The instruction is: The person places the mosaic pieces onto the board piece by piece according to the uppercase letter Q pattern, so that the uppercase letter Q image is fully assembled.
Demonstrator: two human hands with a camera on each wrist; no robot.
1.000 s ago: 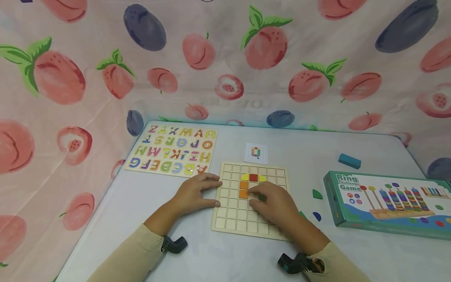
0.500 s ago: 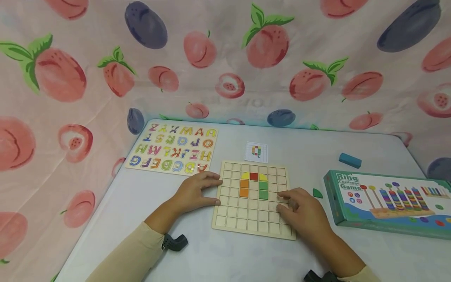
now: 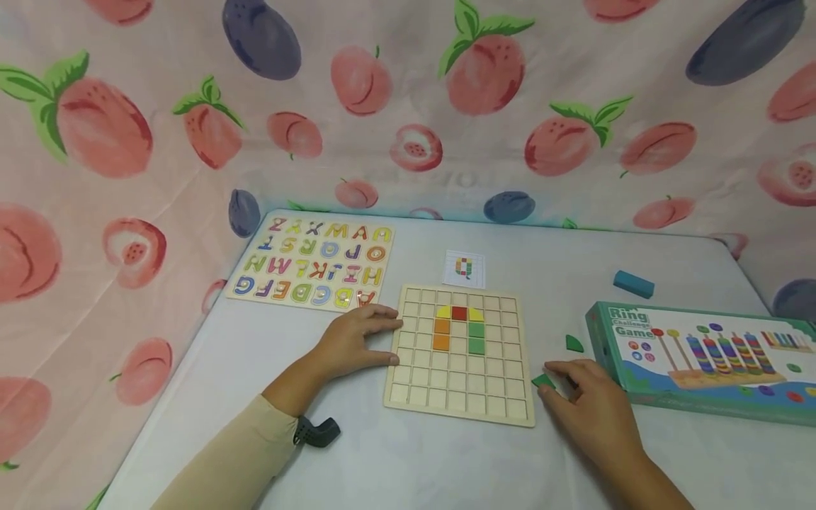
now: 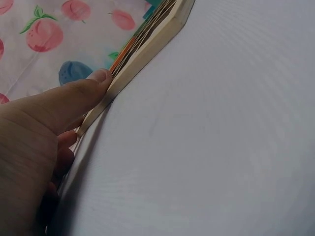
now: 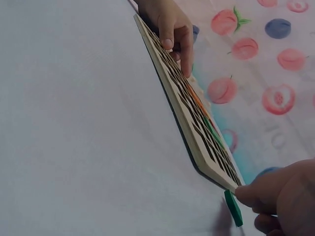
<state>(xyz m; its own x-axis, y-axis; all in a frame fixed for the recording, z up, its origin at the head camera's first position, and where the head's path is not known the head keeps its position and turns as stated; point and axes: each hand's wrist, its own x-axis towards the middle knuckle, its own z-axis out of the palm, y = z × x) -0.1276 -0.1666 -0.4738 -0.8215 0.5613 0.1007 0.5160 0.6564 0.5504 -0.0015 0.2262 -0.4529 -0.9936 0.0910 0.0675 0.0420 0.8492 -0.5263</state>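
Observation:
A wooden grid board (image 3: 459, 397) lies mid-table with yellow, red, orange and green tiles (image 3: 476, 346) forming an arch in its cells. At its left edge is my left hand (image 3: 350, 343), fingers extended and the thumb tip (image 4: 101, 76) resting on the rim. Just off the board's lower right side, my right hand (image 3: 593, 407) pinches a small green piece (image 3: 543, 381) between thumb and forefinger. That green piece (image 5: 234, 209) shows tilted beside the thumb in the right wrist view. Behind the board lies a pattern card (image 3: 464, 269) printed with a similar coloured figure.
A green quarter-round piece (image 3: 574, 343) lies right of the board. Farther right are a Ring Challenge Game box (image 3: 701, 361) and a blue block (image 3: 634, 284). An alphabet puzzle board (image 3: 309, 262) sits at the back left. A fruit-print cloth (image 3: 472, 170) hangs behind the table.
My right hand has left the green tiles on the grid, moved right and down off the board, and taken hold of the green piece there. My left hand stays at the board's edge.

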